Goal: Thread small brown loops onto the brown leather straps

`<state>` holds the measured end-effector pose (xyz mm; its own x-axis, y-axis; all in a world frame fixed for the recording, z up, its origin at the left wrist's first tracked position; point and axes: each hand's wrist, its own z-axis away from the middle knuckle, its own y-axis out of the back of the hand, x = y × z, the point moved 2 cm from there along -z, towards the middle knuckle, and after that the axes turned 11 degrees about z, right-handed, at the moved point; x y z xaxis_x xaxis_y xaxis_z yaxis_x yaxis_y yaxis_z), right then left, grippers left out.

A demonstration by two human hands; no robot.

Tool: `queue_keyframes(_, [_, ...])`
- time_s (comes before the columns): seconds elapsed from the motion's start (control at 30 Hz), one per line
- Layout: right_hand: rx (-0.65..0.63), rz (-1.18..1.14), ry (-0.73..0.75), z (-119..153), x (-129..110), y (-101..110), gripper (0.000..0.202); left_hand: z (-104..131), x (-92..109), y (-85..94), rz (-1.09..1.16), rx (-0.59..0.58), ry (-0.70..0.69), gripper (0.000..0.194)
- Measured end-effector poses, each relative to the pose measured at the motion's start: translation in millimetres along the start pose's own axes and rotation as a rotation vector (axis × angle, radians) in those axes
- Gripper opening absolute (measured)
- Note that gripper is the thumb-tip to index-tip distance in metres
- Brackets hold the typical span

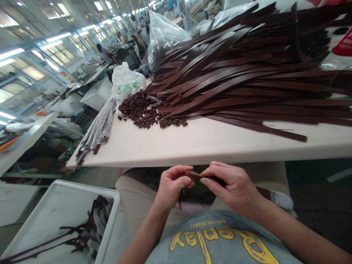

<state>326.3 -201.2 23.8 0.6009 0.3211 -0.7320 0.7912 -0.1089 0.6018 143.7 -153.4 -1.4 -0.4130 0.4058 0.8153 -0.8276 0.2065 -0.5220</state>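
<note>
In front of my body, just off the table's near edge, my left hand (174,186) pinches a small dark brown loop (188,173) between thumb and fingers. A narrow brown leather-like strap (196,175) runs from that loop into my right hand (233,187), where thumb and forefinger are closed on it. The strap's tip seems to sit in or against the loop; my fingers hide how far. Below my right wrist a brown piece with a pale wrapped end (280,200) shows, and I cannot tell whether it belongs to the same strap.
Long brown straps (236,84) lie heaped across the white table (154,146). Beside them are a pile of small brown loops (137,110), a white plastic bag (128,80) and a wrapped strap bundle (97,124). A white bin (117,198) holding strap pieces stands lower left.
</note>
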Motion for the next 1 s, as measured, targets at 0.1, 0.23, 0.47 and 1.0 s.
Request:
queue_keyframes(0.1, [-0.033,-0.001,-0.002,3.7,2.0,1.2,0.017,1.7,7.4,1.0,-0.154,-0.068,0.012,0.032])
queue_keyframes(0.23, [-0.061,-0.004,0.043,8.3,1.6,-1.8,0.017,1.3,12.2,-2.6,-0.294,-0.183,0.034,0.032])
queue_keyframes(0.47, [0.007,-0.031,0.001,10.3,5.7,-12.7,0.015,-2.4,-8.0,4.7,-0.150,-0.137,0.078,0.027])
queue_keyframes(1.0, [-0.150,0.288,0.143,24.1,18.1,-12.2,0.033,4.4,-2.9,18.4,-0.300,-0.101,0.045,0.018])
